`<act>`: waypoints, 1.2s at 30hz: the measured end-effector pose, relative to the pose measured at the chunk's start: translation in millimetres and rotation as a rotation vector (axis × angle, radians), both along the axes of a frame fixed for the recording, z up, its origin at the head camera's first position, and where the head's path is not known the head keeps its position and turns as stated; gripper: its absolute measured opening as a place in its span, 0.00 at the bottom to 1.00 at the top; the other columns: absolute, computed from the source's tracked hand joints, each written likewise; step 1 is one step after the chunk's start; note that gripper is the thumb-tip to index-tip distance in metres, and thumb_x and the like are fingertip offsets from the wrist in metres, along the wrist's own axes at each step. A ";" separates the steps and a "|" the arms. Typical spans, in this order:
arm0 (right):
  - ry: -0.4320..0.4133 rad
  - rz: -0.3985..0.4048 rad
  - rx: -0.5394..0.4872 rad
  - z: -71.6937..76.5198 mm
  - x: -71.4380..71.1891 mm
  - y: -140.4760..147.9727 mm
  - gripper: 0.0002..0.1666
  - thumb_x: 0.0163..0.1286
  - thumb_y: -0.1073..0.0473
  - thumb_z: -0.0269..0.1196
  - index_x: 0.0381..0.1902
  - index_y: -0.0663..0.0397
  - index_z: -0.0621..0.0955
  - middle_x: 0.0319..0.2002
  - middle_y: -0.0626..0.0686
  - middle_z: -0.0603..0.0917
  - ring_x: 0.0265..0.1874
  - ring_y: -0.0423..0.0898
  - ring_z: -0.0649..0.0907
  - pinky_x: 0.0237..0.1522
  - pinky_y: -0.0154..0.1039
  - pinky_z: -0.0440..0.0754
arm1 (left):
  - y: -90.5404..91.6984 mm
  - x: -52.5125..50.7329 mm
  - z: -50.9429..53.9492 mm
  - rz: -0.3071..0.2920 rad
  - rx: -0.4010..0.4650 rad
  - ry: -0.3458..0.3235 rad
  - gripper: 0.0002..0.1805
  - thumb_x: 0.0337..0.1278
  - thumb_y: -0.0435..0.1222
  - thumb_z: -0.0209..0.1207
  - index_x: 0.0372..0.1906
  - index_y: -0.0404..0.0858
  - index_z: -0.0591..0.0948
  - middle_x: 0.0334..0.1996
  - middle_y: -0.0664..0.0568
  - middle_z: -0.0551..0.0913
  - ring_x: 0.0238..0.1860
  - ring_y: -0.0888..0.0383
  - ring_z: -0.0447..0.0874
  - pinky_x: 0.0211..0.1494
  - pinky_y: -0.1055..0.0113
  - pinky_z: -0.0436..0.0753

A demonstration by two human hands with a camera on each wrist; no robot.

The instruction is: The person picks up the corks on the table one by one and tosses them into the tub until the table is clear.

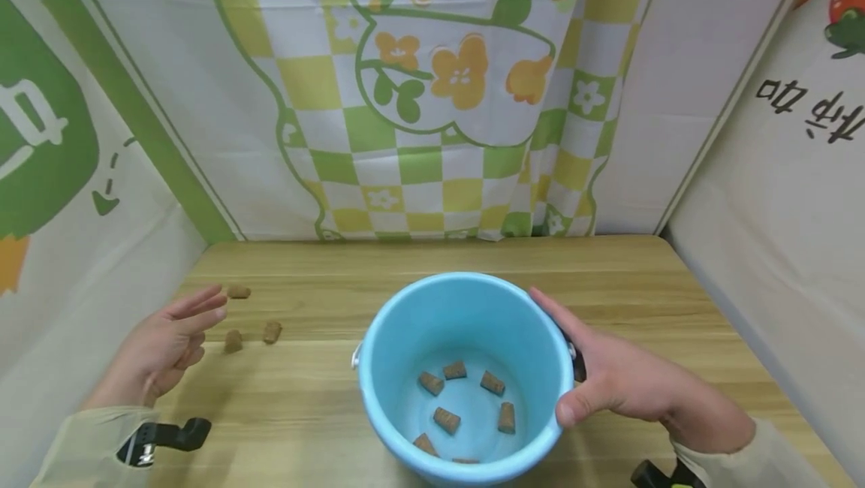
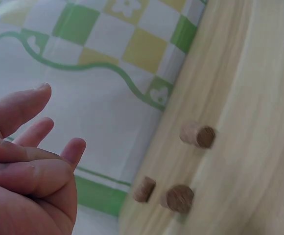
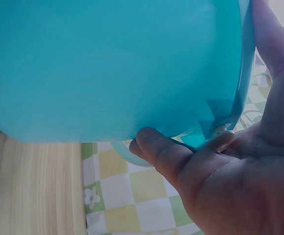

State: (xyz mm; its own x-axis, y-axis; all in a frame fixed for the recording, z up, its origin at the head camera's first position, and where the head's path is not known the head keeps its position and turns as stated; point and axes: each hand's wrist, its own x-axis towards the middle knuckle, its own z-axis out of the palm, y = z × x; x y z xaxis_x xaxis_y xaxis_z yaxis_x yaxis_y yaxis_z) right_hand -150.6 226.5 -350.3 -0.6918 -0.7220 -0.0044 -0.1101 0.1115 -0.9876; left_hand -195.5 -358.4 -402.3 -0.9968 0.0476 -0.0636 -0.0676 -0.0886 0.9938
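Note:
A light blue bucket (image 1: pixel 466 281) stands on the wooden table with several corks (image 1: pixel 447 420) lying on its floor. My right hand (image 1: pixel 628 379) grips its right side, thumb at the rim and fingers along the outer wall; in the right wrist view fingers (image 3: pixel 164 154) lie against the blue wall. My left hand (image 1: pixel 158 345) is at the table's left, over the surface, with some fingers extended and others bent; nothing shows in it. Just right of it lie three loose corks: one farther back (image 1: pixel 239 291), one nearest the hand (image 1: pixel 233 341) and one to the right (image 1: pixel 272 332).
The wooden table (image 1: pixel 304 390) is bounded by a printed cloth (image 1: pixel 419 173) at the back and cloth walls on the left and right. A metal handle joint (image 1: pixel 356 356) sticks out from the bucket's left side. Black straps with cameras sit on both wrists.

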 end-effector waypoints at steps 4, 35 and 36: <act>0.004 -0.007 0.006 1.3 0.9 0.6 0.74 0.56 0.56 0.78 0.80 0.33 0.37 0.74 0.62 0.57 0.63 0.65 0.70 0.58 0.50 0.75 | -7.5 -2.4 -7.7 0.024 -0.031 -0.047 0.21 0.68 0.35 0.62 0.59 0.61 0.78 0.53 0.65 0.72 0.15 0.70 0.59 0.17 0.75 0.63; 0.061 -0.029 0.062 4.3 1.1 0.9 0.75 0.52 0.57 0.80 0.80 0.31 0.39 0.75 0.57 0.56 0.64 0.61 0.70 0.58 0.47 0.75 | -51.3 -5.1 -66.2 0.037 0.004 -0.275 0.47 0.66 0.34 0.63 0.80 0.46 0.47 0.62 0.51 0.61 0.17 0.72 0.62 0.19 0.77 0.64; 0.058 -0.027 0.058 3.5 2.0 1.0 0.75 0.52 0.56 0.80 0.80 0.32 0.39 0.75 0.58 0.56 0.64 0.62 0.70 0.58 0.47 0.75 | -50.8 -5.0 -66.6 0.028 -0.001 -0.273 0.47 0.66 0.34 0.63 0.80 0.45 0.46 0.63 0.51 0.61 0.17 0.72 0.62 0.19 0.77 0.64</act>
State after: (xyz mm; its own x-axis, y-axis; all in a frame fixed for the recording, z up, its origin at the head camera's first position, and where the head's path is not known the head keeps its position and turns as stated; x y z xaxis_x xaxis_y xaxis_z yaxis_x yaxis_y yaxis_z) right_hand -148.6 227.6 -346.8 -0.7115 -0.7027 -0.0049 -0.1633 0.1721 -0.9715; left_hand -200.5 -409.2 -469.0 -0.9436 0.0204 -0.3305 -0.3310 -0.0934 0.9390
